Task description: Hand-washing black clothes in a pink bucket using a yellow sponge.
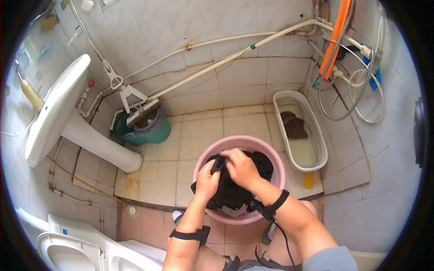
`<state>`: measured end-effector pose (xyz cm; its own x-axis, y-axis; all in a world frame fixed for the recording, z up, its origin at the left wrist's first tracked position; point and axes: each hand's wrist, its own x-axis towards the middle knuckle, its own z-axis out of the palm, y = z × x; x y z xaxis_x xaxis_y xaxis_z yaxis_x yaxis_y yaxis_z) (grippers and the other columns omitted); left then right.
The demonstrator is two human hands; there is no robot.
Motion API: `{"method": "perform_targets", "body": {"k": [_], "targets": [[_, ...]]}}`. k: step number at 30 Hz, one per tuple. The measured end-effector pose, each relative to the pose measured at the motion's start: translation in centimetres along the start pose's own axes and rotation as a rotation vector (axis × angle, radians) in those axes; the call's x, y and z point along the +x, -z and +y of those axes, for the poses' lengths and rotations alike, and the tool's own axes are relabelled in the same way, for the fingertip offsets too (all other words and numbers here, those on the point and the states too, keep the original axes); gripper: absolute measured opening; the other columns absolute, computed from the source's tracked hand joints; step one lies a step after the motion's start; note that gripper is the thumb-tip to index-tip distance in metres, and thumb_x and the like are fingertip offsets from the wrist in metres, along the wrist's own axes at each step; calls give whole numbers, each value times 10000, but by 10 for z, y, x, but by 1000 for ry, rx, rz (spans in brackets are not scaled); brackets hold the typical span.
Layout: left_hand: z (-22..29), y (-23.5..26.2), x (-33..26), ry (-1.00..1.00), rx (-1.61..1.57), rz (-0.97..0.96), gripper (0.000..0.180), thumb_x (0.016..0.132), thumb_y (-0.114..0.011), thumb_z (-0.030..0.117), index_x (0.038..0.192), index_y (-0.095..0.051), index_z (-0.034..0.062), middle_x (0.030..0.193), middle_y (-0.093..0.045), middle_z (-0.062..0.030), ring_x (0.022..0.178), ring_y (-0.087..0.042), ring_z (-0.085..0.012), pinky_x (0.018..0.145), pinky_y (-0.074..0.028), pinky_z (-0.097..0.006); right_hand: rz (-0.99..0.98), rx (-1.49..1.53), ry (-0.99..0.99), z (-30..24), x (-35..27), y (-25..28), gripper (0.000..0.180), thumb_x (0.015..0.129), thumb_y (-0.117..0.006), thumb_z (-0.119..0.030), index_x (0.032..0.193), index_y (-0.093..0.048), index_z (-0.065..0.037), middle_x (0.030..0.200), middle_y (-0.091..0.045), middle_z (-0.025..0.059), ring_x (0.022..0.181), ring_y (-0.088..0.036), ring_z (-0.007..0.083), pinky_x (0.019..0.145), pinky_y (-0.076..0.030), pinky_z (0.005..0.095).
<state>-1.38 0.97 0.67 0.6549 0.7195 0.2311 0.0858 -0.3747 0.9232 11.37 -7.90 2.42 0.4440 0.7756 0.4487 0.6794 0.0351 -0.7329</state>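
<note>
Together both hands, left hand (206, 181) and right hand (241, 168), clutch the black garment (235, 192) over the pink basin (267, 149).

I'm looking down into a small bathroom with white tiled walls (253, 72) and a cream tiled floor (203, 131), stained at the joints. A white pedestal washbasin (54, 108) stands left, a toilet (77, 248) lower left, a green mop bucket (144, 128) behind, a squat pan (300, 131) right. Daylight is bright.
</note>
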Motion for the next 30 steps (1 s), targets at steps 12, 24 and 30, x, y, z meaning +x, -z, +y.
{"method": "perform_targets", "body": {"k": [12, 24, 30], "targets": [[14, 25, 14, 306, -477, -104, 314, 849, -573, 37, 1162, -580, 9, 1092, -621, -75, 1011, -570, -153, 920, -434, -281, -111, 419, -203, 18, 13, 19, 235, 865, -592, -78, 1085, -629, -1, 1047, -662, 101, 994, -619, 197, 899, -473, 327], [16, 27, 16, 512, -1054, -151, 398, 879, -557, 148, 1259, -546, 30, 1230, -552, -71, 1183, -489, -182, 1019, -361, -312, -410, 291, 177, 2, 8, 33, 548, 777, -601, -58, 1313, -488, -55, 1223, -552, 173, 1150, -535, 314, 1006, -399, 382], [2, 13, 8, 446, -527, 8, 444, 938, -530, 231, 1334, -469, 38, 1170, -570, -90, 1134, -513, -180, 998, -376, -306, -246, 650, -430, 4, 19, 29, 198, 840, -518, -4, 982, -655, 11, 805, -630, 13, 663, -554, 75, 604, -465, 228]]}}
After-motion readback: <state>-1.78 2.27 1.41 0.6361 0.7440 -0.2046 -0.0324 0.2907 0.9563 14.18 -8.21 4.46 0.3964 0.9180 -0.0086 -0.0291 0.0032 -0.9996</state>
